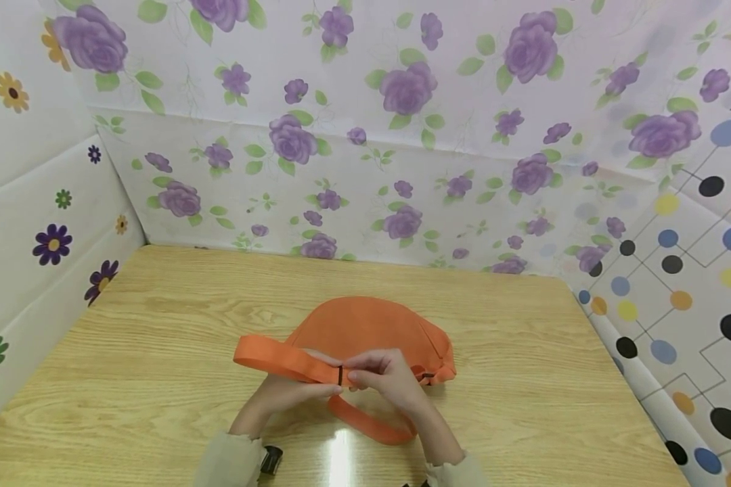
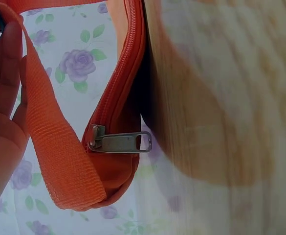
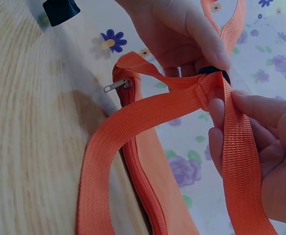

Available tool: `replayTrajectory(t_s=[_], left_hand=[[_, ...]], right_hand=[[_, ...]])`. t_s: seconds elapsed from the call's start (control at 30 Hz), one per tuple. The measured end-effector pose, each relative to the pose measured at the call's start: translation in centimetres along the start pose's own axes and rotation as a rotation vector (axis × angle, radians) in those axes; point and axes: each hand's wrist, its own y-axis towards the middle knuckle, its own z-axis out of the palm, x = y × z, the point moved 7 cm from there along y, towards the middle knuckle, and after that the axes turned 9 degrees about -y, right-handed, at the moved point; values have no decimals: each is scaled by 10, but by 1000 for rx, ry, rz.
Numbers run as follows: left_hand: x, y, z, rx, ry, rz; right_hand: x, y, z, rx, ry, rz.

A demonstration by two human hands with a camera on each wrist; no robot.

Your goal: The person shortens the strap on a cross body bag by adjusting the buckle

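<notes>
An orange waist bag (image 1: 365,321) lies on the wooden table, its curved side toward the back wall. Its webbing strap (image 1: 274,356) is lifted in front of it, passing through a black strap slider (image 1: 340,375). Thumb and fingers of my left hand (image 1: 283,393) pinch the strap at the slider. Just to the right, my right hand (image 1: 397,387) pinches the webbing between thumb and fingers. One strap loop hangs out left, another droops toward the table below my hands. In the left wrist view, a metal zipper pull (image 2: 121,143) sits at the end of the bag's zipper.
Wood-grained table (image 1: 158,325) extends on both sides of the bag. Behind it rises a wall covering (image 1: 353,182) with purple flowers; a dotted covering (image 1: 664,304) borders the right side and a daisy-patterned one (image 1: 30,284) the left. Light reflects off the table's front.
</notes>
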Motion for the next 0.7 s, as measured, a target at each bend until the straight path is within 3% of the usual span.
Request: replayTrajectory(t_s=[0.17,0.47,0.6,0.7], left_hand=[[-1,-1,-1,-36,34,-10],[0,-2,-5,-99,109,-115],[-1,-2,-5,-98,111,-110],[-2,-2,-5,-94,115,-100]], right_hand=[[2,-1,-2,31,-59,24],[7,-7,-11,95,-170,66],[6,-9,-16,113,-188,95],[7,-10,-18,135,-182,73]])
